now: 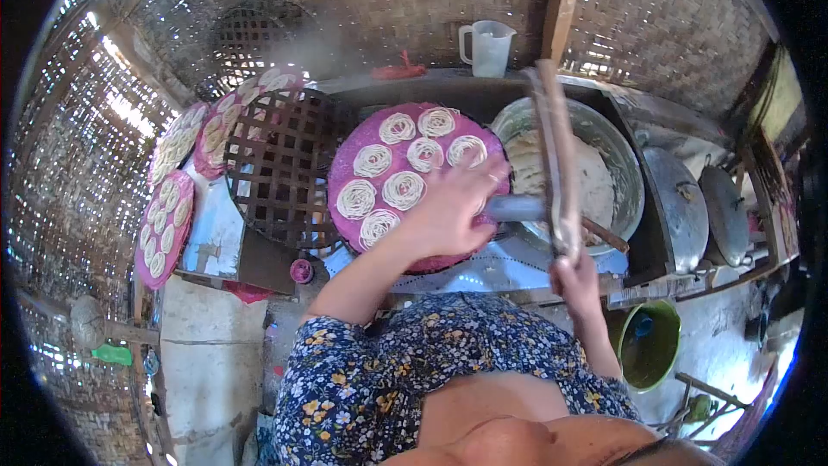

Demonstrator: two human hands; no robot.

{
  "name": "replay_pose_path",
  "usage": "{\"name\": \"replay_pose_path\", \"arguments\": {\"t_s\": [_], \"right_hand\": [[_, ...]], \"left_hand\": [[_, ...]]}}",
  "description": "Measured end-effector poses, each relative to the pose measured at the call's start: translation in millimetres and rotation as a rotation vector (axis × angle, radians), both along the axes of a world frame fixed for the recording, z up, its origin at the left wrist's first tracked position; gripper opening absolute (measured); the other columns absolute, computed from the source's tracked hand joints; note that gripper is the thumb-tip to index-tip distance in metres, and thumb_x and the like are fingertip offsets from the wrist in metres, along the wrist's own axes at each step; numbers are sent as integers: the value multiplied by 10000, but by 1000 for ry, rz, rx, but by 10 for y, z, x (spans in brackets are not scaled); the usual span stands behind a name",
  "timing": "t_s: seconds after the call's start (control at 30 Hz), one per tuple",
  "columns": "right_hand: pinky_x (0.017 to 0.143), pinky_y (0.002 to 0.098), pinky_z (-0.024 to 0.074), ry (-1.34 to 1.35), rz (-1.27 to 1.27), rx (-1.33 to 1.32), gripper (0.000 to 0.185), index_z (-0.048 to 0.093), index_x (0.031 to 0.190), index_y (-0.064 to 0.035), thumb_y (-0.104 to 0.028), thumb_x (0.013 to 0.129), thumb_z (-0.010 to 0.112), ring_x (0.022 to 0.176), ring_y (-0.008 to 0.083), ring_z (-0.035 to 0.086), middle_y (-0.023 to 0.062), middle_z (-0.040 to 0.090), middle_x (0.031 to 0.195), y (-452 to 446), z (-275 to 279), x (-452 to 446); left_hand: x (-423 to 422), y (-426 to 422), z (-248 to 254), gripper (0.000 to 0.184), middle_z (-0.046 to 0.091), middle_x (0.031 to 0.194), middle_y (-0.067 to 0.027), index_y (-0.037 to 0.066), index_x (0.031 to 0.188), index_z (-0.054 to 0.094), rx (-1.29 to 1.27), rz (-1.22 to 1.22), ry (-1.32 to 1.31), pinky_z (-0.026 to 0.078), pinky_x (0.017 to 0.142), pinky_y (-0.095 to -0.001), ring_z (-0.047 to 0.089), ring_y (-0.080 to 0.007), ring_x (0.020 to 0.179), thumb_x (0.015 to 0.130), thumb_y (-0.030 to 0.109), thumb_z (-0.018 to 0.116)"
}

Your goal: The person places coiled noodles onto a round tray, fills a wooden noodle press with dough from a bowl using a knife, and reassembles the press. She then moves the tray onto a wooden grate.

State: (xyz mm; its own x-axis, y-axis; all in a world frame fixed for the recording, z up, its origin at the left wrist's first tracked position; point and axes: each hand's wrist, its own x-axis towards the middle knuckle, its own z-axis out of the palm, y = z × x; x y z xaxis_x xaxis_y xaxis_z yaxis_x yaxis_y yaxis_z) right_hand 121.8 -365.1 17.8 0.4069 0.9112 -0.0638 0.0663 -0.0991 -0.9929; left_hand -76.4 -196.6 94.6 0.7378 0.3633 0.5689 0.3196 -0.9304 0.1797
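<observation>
A round pink tray (pixel 345 207) carries several white coiled nests of noodle-like strands (pixel 373 161). Over its right side my left hand (pixel 457 198) is held with fingers apart, slightly blurred, hiding part of the tray. Close to those fingers is a blue-grey cylinder (pixel 516 208), which meets a long wooden bar; whether I touch it I cannot tell. My right hand (pixel 573 280) is closed around the near end of the wooden bar (pixel 556 147). Under the bar sits a large basin (pixel 634 198) of pale dough (pixel 595 177), with a wooden stick (pixel 605 235) in it.
A dark open-weave basket tray (pixel 280 173) lies left of the pink tray. More pink trays with coils (pixel 164 229) lean at far left. At the back stands a clear plastic jug (pixel 492 47). Metal lids (pixel 677 207) are at right, a green bucket (pixel 651 349) below.
</observation>
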Motion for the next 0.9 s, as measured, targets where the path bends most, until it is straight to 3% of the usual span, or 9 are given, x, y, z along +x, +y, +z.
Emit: {"name": "replay_pose_path", "arguments": {"t_s": [0.1, 0.13, 0.23, 0.3, 0.37, 0.4, 0.53, 0.73, 0.9], "right_hand": [[438, 230, 416, -137, 83, -31, 336, 494, 1041, 32, -137, 777, 615, 507, 74, 512, 21, 540, 606, 208, 123, -319], [489, 279, 450, -163, 151, -59, 438, 484, 1052, 48, -298, 806, 589, 537, 127, 546, 44, 556, 618, 218, 177, -319], [615, 362, 465, -626, 288, 173, 646, 451, 1107, 60, -515, 814, 495, 680, 226, 583, 130, 576, 718, 293, 332, 84], [735, 421, 429, -629, 43, 523, 804, 434, 1120, 89, -644, 795, 375, 821, 341, 551, 221, 551, 859, 423, 558, 91], [768, 424, 413, -1004, -128, 647, 715, 443, 1102, 117, -526, 794, 497, 836, 403, 511, 250, 517, 939, 405, 911, -4], [743, 422, 417, -1223, -257, 638, 570, 463, 1084, 110, -320, 744, 619, 780, 402, 508, 221, 527, 926, 390, 1051, -121], [663, 426, 416, -1507, -37, 682, 474, 468, 1056, 50, -44, 625, 642, 758, 311, 539, 177, 542, 893, 154, 1195, -380], [650, 373, 421, -1132, 448, 785, 320, 433, 924, -37, 20, 645, 578, 658, 287, 531, 90, 556, 816, -212, 1377, -411], [711, 293, 433, -675, 97, 664, 372, 411, 1030, -66, 44, 706, 556, 799, 184, 538, 72, 550, 894, -544, 1645, -197]], "left_hand": [[324, -123, 1, 394, 589, 918, -173, 48, 953, 582, -228, 155, 85, 446, 746, -415, 570, -324, 874, 622, 245, 665], [388, -127, 18, 296, 619, 797, -178, 49, 842, 627, -387, 230, 122, 488, 658, -394, 612, -318, 761, 615, 237, 657], [419, -223, 128, 158, 551, 536, -140, 68, 606, 591, -137, 141, -125, 455, 474, -403, 557, -324, 496, 588, 211, 656], [513, -362, 24, 141, 571, 612, -154, 46, 658, 573, -103, -16, -118, 454, 526, -429, 576, -330, 576, 623, 175, 618], [658, -490, -271, 98, 586, 644, -139, 46, 680, 552, -122, -86, -49, 457, 530, -418, 587, -305, 606, 668, 142, 559], [753, -564, -324, 94, 585, 635, -131, 46, 678, 546, -236, -119, -30, 459, 522, -408, 590, -291, 601, 678, 140, 544], [677, -667, -356, 115, 556, 560, -95, 58, 642, 526, -245, -215, -121, 443, 456, -371, 573, -260, 498, 660, 164, 564], [304, -774, -139, 113, 498, 529, -62, 72, 660, 549, 65, -178, -106, 408, 471, -357, 528, -233, 478, 613, 167, 588], [-11, -645, -86, 90, 583, 615, -66, 54, 693, 565, -110, -159, -55, 472, 568, -372, 603, -239, 618, 648, 131, 580]]}}
